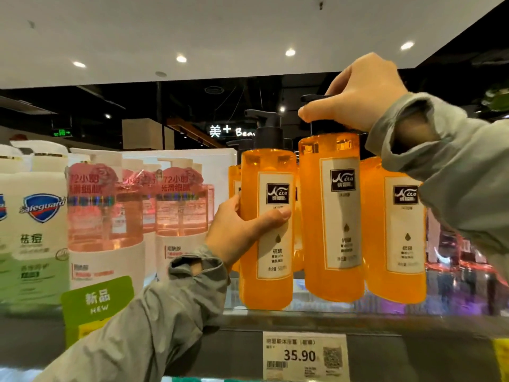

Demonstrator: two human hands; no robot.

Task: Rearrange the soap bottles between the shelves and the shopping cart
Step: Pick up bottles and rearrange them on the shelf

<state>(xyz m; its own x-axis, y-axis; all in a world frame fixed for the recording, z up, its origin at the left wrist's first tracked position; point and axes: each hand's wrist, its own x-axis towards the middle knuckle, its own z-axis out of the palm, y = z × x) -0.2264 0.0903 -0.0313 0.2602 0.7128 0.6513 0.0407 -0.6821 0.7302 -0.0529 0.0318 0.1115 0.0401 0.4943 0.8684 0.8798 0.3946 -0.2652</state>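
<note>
At the far left of a shop shelf [303, 319] stand white and green bottles [38, 244] marked Safeguard. Just right of them is a group of pink bottles [110, 230] with white pumps and pink collar tags, several rows deep. A green sign [96, 299] reading "NEW" hangs at the shelf's near edge below them.

Right of the pink group, the left hand [242, 232], in a grey sleeve [154, 312], reaches up from the lower left and grips the first orange bottle [264, 285] round its middle. The thumb lies across the white label on the near face, and the fingers [234, 206] curl round the bottle's left side. This bottle stands upright at the shelf's near edge, with a black pump on top.

Just beside it to the right is the second orange bottle [336, 282], leaning slightly. It is unclear whether its base rests on the shelf. The right hand [358, 97] comes in from the upper right and holds this bottle's black pump head from above, fingers curled over the top and thumb tucked under, pointing left.

Further right, partly behind the right sleeve, stands the third orange bottle [396, 285], close against the second. On the shelf's front strip below, a white price label [303, 354] reads 35.90.
</note>
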